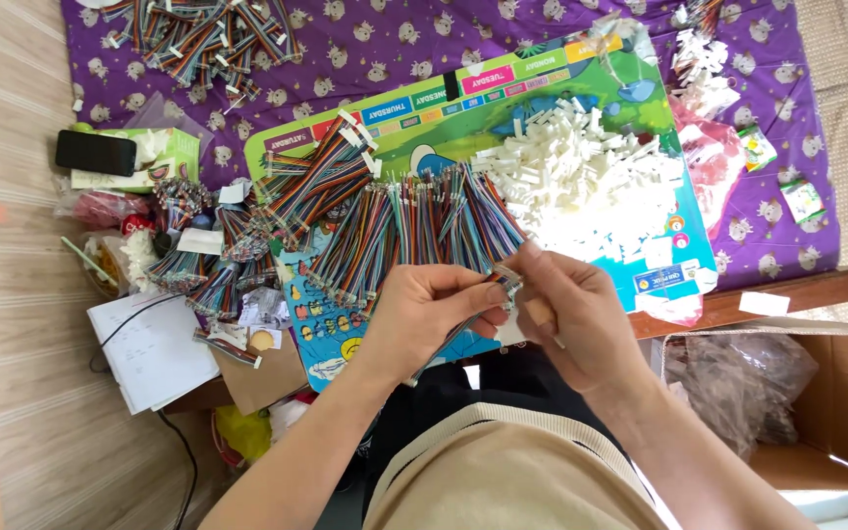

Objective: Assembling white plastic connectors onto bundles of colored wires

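At the far left of the frame a black phone (96, 152) lies on a green tissue box (164, 157), with a white notebook (154, 351) below it. Above, in the upper left, finished multicoloured ribbon cables (203, 37) are heaped on the purple cloth (365, 44); more bundles (193, 270) crowd the left-centre. Loose wire sets (399, 231) fan across the colourful play board (503, 93), not yet fitted, so plenty appears left. At centre, the left hand (434, 314) closes its grip round a short rainbow ribbon cable (499, 285), thin striped wires. The right hand (581, 319) pinches its end, probably pressing on a white connector. A pile of white plastic connectors (581, 177) sits upper right.
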